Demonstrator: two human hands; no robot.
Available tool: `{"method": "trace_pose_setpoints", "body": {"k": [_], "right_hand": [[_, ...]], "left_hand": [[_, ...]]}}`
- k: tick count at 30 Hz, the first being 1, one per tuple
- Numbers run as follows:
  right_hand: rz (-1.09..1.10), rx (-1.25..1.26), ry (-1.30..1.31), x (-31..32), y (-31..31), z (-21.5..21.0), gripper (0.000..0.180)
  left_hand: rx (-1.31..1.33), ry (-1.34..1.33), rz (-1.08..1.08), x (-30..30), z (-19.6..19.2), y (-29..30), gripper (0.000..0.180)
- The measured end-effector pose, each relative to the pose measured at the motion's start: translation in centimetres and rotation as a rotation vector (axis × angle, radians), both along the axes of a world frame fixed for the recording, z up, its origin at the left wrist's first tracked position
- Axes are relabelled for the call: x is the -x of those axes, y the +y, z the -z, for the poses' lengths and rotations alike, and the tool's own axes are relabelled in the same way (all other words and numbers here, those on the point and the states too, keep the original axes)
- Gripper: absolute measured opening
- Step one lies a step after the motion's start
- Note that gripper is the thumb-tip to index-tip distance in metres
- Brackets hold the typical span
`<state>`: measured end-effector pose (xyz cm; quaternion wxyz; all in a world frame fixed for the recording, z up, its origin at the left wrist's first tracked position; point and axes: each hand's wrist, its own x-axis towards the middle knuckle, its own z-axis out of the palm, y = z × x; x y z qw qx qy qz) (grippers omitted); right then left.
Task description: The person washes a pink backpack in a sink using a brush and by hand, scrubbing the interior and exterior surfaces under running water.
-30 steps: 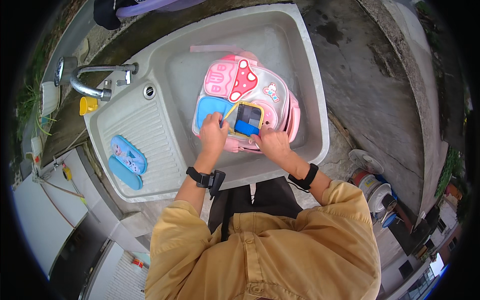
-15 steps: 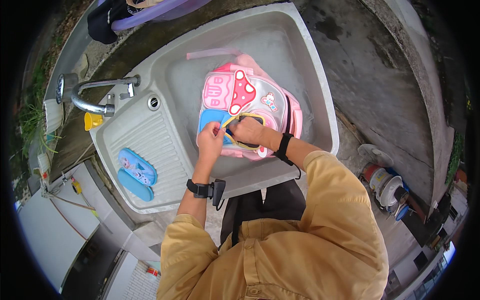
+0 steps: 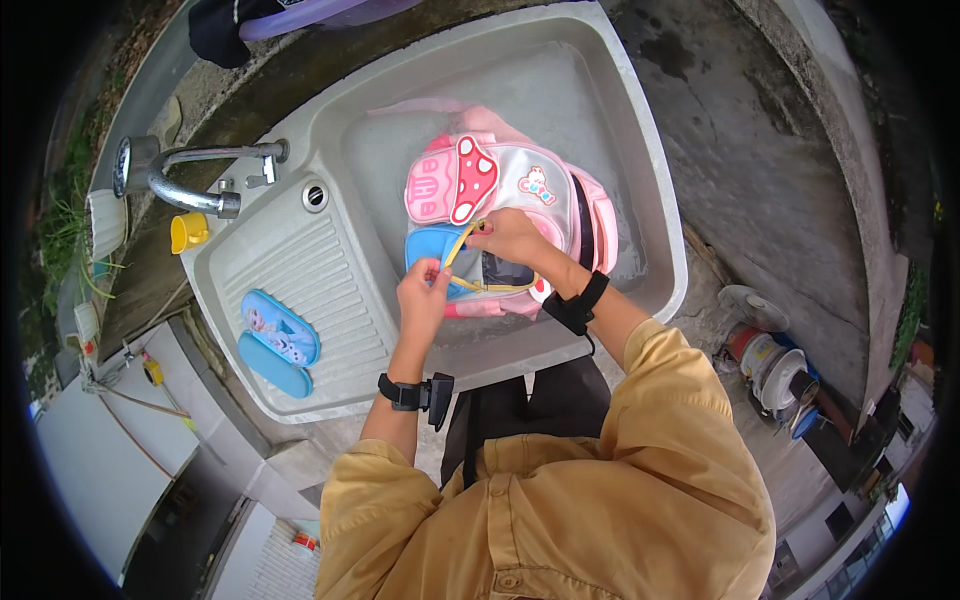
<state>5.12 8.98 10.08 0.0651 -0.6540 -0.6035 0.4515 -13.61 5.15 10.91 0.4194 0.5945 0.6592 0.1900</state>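
A pink and silver child's backpack [image 3: 512,178] lies in the sink basin, where water seems to surround it. Its blue front pocket [image 3: 428,247] gapes along a yellow-trimmed edge, showing a grey and dark inside. Fingers pinched together, my left hand [image 3: 421,297] grips that yellow edge at the pocket's near left side. My right hand [image 3: 513,238] is closed at the upper end of the yellow trim, thumb and finger together on the pocket edge. Whether it holds a zipper pull there is too small to tell. A pink strap [image 3: 425,104] trails into the water beyond the bag.
The grey sink [image 3: 655,165] has a ribbed drainboard on the left. On it lies an opened blue glasses-type case [image 3: 285,328] in two parts. A chrome faucet [image 3: 190,205] and a yellow cup [image 3: 188,232] stand at its left edge. Stacked buckets [image 3: 775,370] sit on the right.
My right hand has come out of the pocket and moved up to the top of its yellow edge. The pocket's dark inside shows more. My left hand keeps its pinch, slightly lower.
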Motion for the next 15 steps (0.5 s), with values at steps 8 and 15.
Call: {"method": "trace_pose_setpoints", "body": {"k": [8,15], "right_hand": [[-0.050,-0.315,0.367,3.6,-3.2,5.9,0.016],[0.292,0.419,0.668,2.6,0.7,2.5,0.020]], "left_hand": [[-0.087,0.032,0.069,-0.3,-0.6,1.2,0.014],[-0.071,0.011,0.035,1.7,0.1,0.1,0.013]]}}
